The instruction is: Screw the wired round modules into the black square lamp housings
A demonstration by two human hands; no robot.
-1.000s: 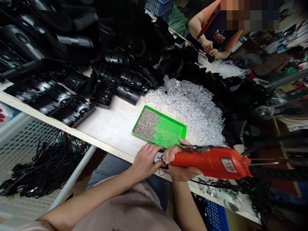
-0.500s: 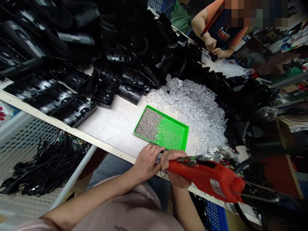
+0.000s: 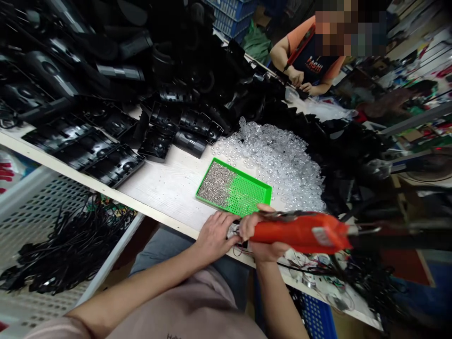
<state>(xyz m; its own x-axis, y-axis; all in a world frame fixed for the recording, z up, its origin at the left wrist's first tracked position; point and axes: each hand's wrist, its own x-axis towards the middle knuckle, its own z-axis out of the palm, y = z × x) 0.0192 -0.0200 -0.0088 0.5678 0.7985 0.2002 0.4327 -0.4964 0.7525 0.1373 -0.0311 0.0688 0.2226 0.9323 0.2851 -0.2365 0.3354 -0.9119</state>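
Observation:
My right hand (image 3: 259, 235) is wrapped round a red electric screwdriver (image 3: 296, 233), held almost level with its cable end to the right. My left hand (image 3: 214, 238) is closed at the table's front edge, its fingers on a small clear part (image 3: 233, 230) mostly hidden between the hands. Thin wires (image 3: 242, 250) trail below that part. The screwdriver's tip points toward it; whether they touch is hidden. Just beyond my hands lies a green tray (image 3: 269, 194), with small metal screws (image 3: 215, 183) heaped in its left half and thinly scattered over its right.
Clear plastic pieces (image 3: 278, 155) are piled behind the tray. Black plastic housings (image 3: 113, 162) cover the table's left and back. A white crate (image 3: 35, 188) of black cables stands at lower left. Circuit parts with wires (image 3: 318, 278) lie at right. A co-worker (image 3: 310, 61) sits across the table.
The screwdriver has swung from slanting down to the right to nearly level, turning with my right hand. My left hand stays in about the same place. The view has shifted slightly.

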